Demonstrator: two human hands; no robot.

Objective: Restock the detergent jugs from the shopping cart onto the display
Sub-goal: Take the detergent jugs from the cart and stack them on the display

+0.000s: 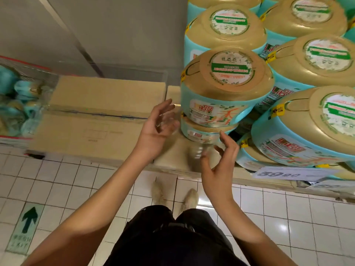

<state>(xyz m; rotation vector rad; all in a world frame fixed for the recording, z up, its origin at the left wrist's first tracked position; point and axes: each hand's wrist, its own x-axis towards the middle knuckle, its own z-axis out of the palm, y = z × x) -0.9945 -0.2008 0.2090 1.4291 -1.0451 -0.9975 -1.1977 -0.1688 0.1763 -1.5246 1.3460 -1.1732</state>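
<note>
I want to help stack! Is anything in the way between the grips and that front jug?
Nothing visible is. The left grip and right grip hover open close beside the front jug, which sits atop another jug, with no object between them.

Aisle surroundings
Cardboard boxes (107, 93) sit against the grey wall (124, 25); a green arrow sticker (26, 227) (pointing toward the boxes) lies on the white tiled floor (288, 217).
</note>
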